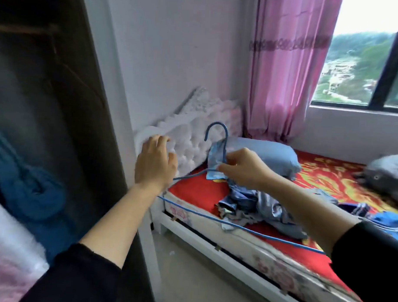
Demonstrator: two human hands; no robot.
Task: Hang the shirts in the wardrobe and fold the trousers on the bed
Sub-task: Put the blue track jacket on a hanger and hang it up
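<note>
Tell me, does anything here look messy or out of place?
Yes: the shiny blue patterned shirt is barely on the blue wire hanger. The right hand pinches its collar by the hook; the rest lies crumpled on the red bedsheet.

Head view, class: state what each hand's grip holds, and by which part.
Right-hand grip pinches the collar of the shiny blue shirt against the neck of the blue wire hanger, below its hook. Left-hand grip, open, holds nothing.
</note>
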